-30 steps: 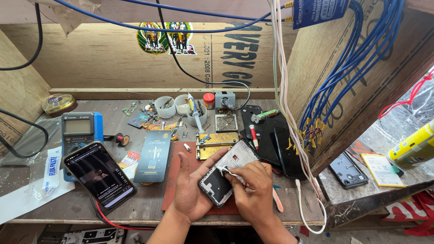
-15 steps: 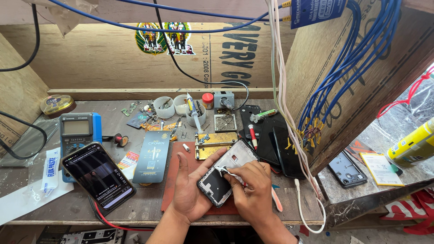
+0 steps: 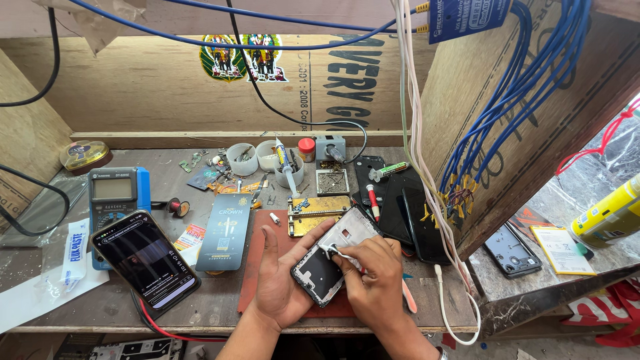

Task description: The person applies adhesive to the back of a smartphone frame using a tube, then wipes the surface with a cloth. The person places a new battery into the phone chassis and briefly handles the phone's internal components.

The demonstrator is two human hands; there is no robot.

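Left hand (image 3: 279, 283) lies palm up, fingers spread, cradling the opened phone frame (image 3: 331, 261) from below; the frame sits tilted across the fingertips, inner side up, over the red mat (image 3: 257, 263) at the front middle of the bench (image 3: 120, 307). Right hand (image 3: 375, 280) is clenched around thin metal tweezers (image 3: 341, 253), tip touching the inside of the frame near its upper half. A pink-handled tool (image 3: 408, 297) lies on the bench just beside the right hand. Left of the mat, a dark flat box (image 3: 225, 232), then a black smartphone (image 3: 145, 261) with lit screen, resting tilted, red cable under it. Behind that phone, a blue multimeter (image 3: 115, 199), and a white tube (image 3: 73, 257) near the left edge. Beyond the hands, a brass-coloured board holder (image 3: 319, 213), small white cups (image 3: 257, 157) with a syringe (image 3: 286, 162) leaning in one, a red-capped jar (image 3: 306, 148). Right of the holder, dark phone panels (image 3: 408, 217) lying flat, touching each other. White cable (image 3: 427, 200) hangs down at the right; blue wires (image 3: 513, 87) run along the wooden wall. On the lower stone ledge, another phone back (image 3: 511, 249) and a yellow can (image 3: 610, 213).
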